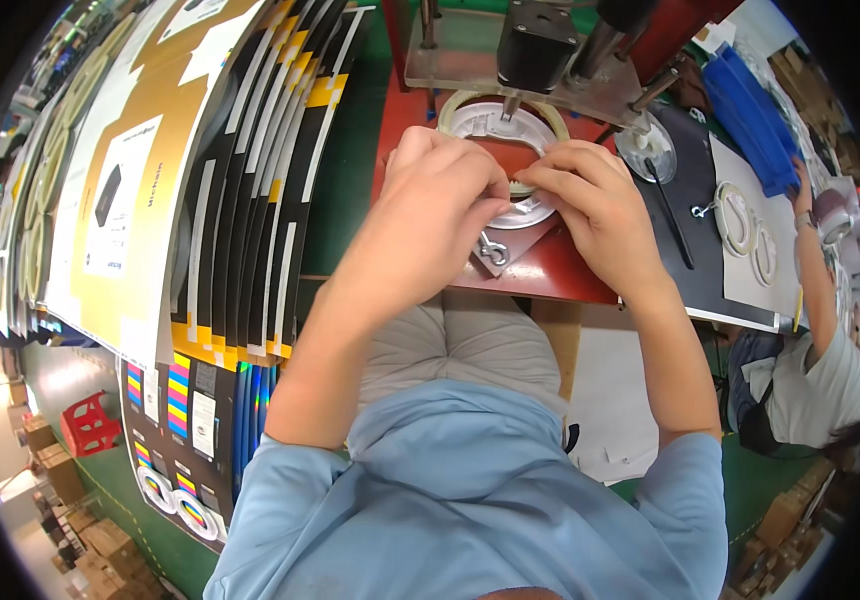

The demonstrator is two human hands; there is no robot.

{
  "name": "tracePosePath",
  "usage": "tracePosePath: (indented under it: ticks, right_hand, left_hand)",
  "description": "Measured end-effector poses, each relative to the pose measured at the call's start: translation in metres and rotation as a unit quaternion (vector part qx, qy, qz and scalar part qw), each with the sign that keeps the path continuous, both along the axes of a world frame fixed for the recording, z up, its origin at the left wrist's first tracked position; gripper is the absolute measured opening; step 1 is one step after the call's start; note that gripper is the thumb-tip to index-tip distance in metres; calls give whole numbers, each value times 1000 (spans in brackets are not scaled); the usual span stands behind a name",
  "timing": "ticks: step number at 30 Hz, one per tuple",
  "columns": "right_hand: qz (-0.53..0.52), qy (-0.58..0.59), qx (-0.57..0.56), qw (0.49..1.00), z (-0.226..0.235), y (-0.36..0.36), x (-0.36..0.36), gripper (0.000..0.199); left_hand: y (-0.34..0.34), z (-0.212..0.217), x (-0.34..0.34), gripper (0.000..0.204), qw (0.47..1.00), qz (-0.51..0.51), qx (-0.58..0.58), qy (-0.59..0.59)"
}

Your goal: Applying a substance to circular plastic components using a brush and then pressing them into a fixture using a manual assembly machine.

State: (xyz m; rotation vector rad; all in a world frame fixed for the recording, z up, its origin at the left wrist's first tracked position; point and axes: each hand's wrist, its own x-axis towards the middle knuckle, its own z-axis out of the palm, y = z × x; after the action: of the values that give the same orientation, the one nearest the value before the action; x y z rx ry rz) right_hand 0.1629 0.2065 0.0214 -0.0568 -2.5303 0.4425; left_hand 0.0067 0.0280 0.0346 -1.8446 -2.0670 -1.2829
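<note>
A pale ring-shaped part lies on the red base of a press, below its black head block. Over the near side of the ring is my left hand, its thumb and fingertips pinched together. My right hand is closed too, with its fingertips at the ring's near right rim. What sits between the fingertips of either hand is too small to make out. Just below the left fingertips, a shiny metal eye-shaped fitting rests on a plate. Both hands partly cover the ring.
Tall stacks of printed card sheets stand at left. On the right, a dark mat holds a black pen-like tool, a clear round dish and two pale rings. A blue bin and a co-worker's arm are farther right.
</note>
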Motion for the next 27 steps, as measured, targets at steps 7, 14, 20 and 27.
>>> tracePosePath:
  ticks: [7, 14, 20, 27]
  right_hand:
    - [-3, 2, 2, 1000, 1, -11, -4, 24]
    - [-44, 20, 1, 999, -3, -21, -12, 24]
    - [-45, 26, -7, 999, 0, -24, -13, 25]
    - [-40, 27, -11, 999, 0, -25, -14, 26]
  left_hand:
    - [-15, 3, -20, 7, 993, -66, -79, -56]
    - [-16, -4, -26, 10, 993, -62, -76, -68]
    - [-15, -3, -35, 9, 987, -81, -112, -82]
    - [-18, -11, -32, 7, 992, -72, -71, -77]
